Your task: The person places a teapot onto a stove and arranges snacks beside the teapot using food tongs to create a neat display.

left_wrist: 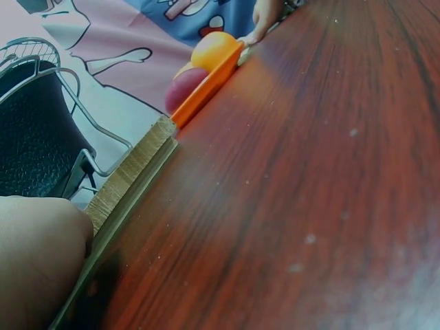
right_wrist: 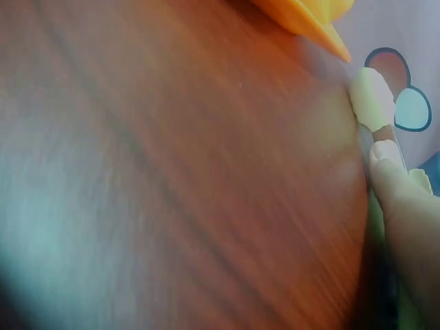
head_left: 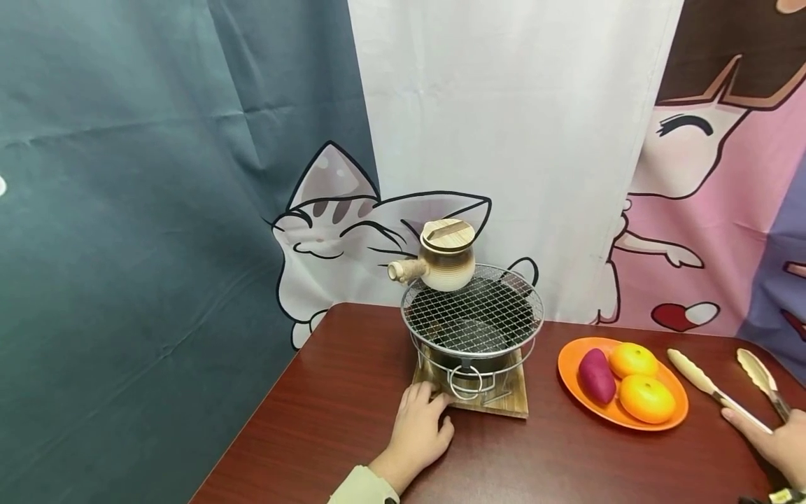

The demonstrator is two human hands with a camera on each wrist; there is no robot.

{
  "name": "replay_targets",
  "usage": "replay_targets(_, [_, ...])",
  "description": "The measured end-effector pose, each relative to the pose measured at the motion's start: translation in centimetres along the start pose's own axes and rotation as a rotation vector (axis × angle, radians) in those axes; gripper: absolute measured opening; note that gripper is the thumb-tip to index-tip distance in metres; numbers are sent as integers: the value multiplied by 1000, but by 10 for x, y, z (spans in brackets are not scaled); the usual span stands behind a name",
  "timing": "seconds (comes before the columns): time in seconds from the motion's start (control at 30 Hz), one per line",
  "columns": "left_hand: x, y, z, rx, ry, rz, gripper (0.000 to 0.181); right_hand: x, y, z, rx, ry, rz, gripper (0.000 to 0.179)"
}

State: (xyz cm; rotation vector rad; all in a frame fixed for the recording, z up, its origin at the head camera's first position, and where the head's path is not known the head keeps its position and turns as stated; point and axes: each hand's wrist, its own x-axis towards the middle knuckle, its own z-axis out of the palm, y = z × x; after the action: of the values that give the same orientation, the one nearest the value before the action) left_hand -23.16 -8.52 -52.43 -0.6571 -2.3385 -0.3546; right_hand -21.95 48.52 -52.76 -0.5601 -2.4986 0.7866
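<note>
My left hand [head_left: 422,434] rests at the front left corner of a wooden board [head_left: 513,399], its fingertips over the edge. On that board stands a small round grill stove [head_left: 472,371] with a wire mesh top [head_left: 466,322]. A clay teapot [head_left: 448,271] with a wooden lid and a side handle sits at the back left of the mesh. At the far right, my right hand [head_left: 781,441] grips a pair of tongs [head_left: 699,371] with pale, scalloped tips. The tong arms are spread apart. In the right wrist view, the thumb [right_wrist: 388,172] lies along one arm.
An orange plate [head_left: 569,350] lies between the stove and the tongs. It carries a purple sweet potato [head_left: 597,376] and two orange fruits [head_left: 646,399]. A printed cartoon curtain [head_left: 516,126] hangs behind the dark red table [head_left: 352,350].
</note>
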Motion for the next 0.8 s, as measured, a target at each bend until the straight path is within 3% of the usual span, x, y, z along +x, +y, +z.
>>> replay_targets(0.23, [0, 0, 0, 11, -14, -14, 25, -5, 9, -1, 31, 24, -109, 64])
replay_targets(0.53, [0, 0, 0, 4, 2, -8, 26, -6, 5, -3, -45, -56, 12, 77])
replay_targets(0.8, [-1, 0, 1, -5, 22, 1, 26, -7, 11, -2, -22, -9, -19, 76])
